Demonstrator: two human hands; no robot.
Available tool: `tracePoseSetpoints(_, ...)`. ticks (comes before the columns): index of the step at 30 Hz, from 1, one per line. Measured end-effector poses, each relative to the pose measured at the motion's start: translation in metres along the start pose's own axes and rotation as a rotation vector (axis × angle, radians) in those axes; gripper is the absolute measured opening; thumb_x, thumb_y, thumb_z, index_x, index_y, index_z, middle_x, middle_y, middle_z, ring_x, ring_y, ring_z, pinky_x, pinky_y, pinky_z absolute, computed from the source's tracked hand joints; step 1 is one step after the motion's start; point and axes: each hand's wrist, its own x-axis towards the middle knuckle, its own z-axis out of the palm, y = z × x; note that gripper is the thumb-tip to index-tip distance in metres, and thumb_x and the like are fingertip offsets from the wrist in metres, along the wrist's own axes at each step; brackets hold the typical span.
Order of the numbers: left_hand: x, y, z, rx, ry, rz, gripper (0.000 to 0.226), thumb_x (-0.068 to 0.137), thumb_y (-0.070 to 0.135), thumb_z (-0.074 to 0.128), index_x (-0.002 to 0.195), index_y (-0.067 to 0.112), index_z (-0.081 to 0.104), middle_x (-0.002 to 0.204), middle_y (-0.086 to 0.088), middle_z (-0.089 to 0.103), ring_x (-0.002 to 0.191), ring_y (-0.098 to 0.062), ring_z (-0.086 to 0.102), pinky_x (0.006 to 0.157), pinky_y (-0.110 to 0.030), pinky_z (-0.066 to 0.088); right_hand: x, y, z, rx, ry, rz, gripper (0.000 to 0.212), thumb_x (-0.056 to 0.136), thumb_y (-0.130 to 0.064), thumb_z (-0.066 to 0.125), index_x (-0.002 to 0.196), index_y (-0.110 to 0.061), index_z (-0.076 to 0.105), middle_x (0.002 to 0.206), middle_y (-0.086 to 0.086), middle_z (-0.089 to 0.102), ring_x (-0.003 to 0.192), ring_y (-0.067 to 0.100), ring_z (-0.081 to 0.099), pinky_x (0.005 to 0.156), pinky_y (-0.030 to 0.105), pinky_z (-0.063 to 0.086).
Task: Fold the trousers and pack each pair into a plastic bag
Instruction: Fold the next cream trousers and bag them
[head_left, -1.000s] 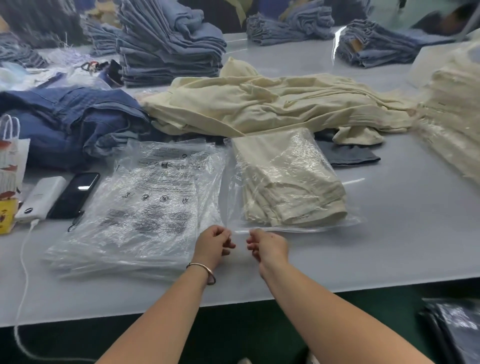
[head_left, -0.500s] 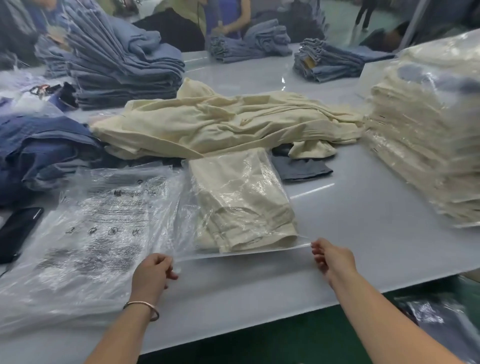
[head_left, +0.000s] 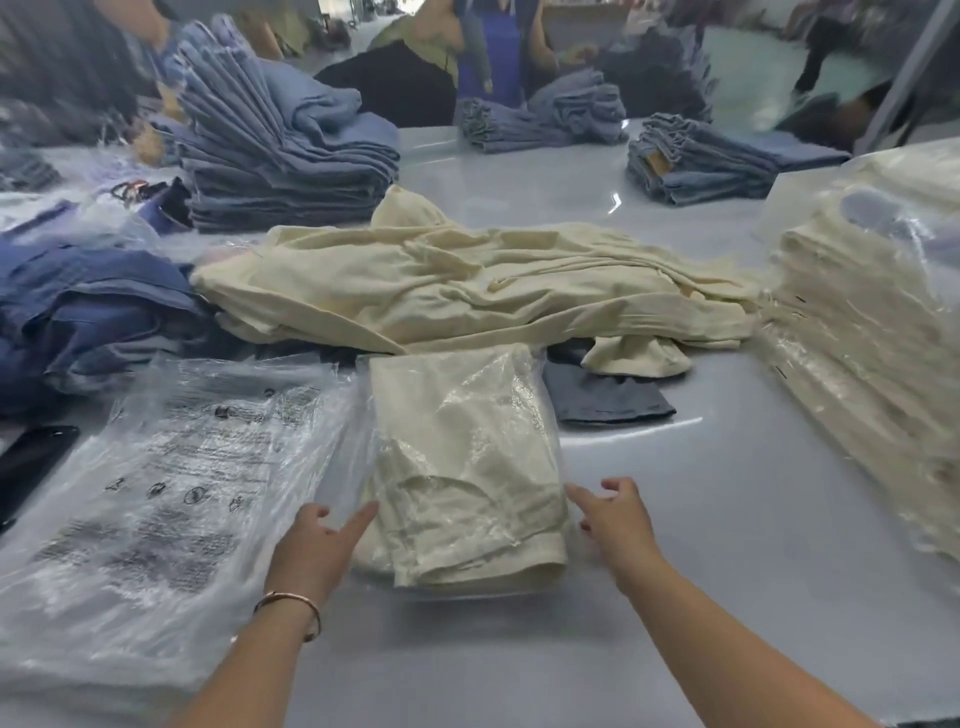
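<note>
The bagged trousers (head_left: 462, 467) lie on the table (head_left: 727, 545); empty bags (head_left: 156, 499) left, loose trousers (head_left: 467, 286) behind, packed stack (head_left: 872, 364) right.

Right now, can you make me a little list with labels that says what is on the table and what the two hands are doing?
Left hand: open, fingers straight, touching the left side of the bagged cream trousers
Right hand: open, fingers at the bag's right side
Empty plastic bags: stack, left of the bagged pair
Loose cream trousers: unfolded heap behind it
Packed cream stack: far right
Folded jeans pile: back left
Table: pale grey
Black phone: left edge
</note>
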Motion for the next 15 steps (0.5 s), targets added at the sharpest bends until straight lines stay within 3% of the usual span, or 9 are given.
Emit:
tracePoseSetpoints(2,0.009,0.013,0.005,0.052,-0.042,-0.024,0.093,0.065,0.083,0.057,0.116,0.005,0.057,0.105,-0.013,0.065,0.096,-0.03,0.061,0.077,-0.036,0.044,0.005,-0.007,0.012,-0.016,0.003,0.011,0.063,0.08,-0.052,0.068,0.124,-0.017,0.041,0.107,0.007,0.059,0.083,0.023,0.061,0.075,0.039,0.053)
tracePoseSetpoints(4,0.015,0.026,0.005,0.118,-0.108,0.003,0.094,0.053,0.094,0.044,0.074,0.004,0.058,0.067,-0.011,0.06,0.065,-0.026,0.059,0.061,-0.033,0.042,0.008,-0.019,0.019,-0.056,-0.019,0.042,0.062,0.077,-0.06,0.067,0.113,-0.017,0.042,0.093,0.001,0.056,0.072,0.018,0.057,0.065,0.035,0.052)
tracePoseSetpoints(6,0.018,0.038,0.007,0.176,-0.169,0.043,0.084,0.048,0.095,0.04,0.059,0.011,0.049,0.055,-0.002,0.049,0.053,-0.019,0.049,0.053,-0.031,0.034,0.007,-0.03,0.023,-0.09,-0.071,0.08,0.058,0.075,-0.061,0.068,0.098,-0.012,0.048,0.085,0.0,0.056,0.067,0.017,0.056,0.057,0.028,0.045)
tracePoseSetpoints(9,0.022,0.044,0.015,0.069,-0.215,0.067,0.074,0.05,0.086,0.055,0.068,0.014,0.057,0.065,0.001,0.057,0.063,-0.017,0.055,0.058,-0.03,0.039,0.002,-0.044,0.026,0.043,-0.234,0.217,0.041,0.076,-0.045,0.076,0.093,-0.01,0.063,0.067,0.003,0.069,0.047,0.019,0.061,0.045,0.018,0.041)
tracePoseSetpoints(12,0.029,0.048,0.023,-0.128,-0.265,0.048,0.065,0.049,0.068,0.079,0.086,0.016,0.067,0.079,0.003,0.067,0.075,-0.013,0.062,0.06,-0.026,0.042,0.001,-0.049,0.031,-0.006,-0.31,0.278,0.041,0.075,-0.042,0.077,0.097,-0.008,0.067,0.046,-0.001,0.056,0.031,0.014,0.041,0.041,0.018,0.032)
tracePoseSetpoints(13,0.031,0.05,0.024,-0.181,-0.275,0.018,0.068,0.047,0.059,0.087,0.092,0.012,0.067,0.082,0.0,0.068,0.075,-0.014,0.063,0.059,-0.025,0.042,0.001,-0.049,0.033,0.005,-0.344,0.284,0.04,0.075,-0.04,0.077,0.098,-0.009,0.068,0.049,0.0,0.061,0.036,0.015,0.05,0.045,0.019,0.04)
tracePoseSetpoints(15,0.033,0.055,0.025,-0.269,-0.3,-0.063,0.069,0.044,0.04,0.09,0.095,0.003,0.063,0.082,-0.009,0.068,0.07,-0.02,0.064,0.057,-0.028,0.043,-0.001,-0.048,0.036,0.064,-0.386,0.258,0.038,0.074,-0.033,0.079,0.103,-0.011,0.069,0.076,0.005,0.074,0.069,0.021,0.071,0.073,0.03,0.057)
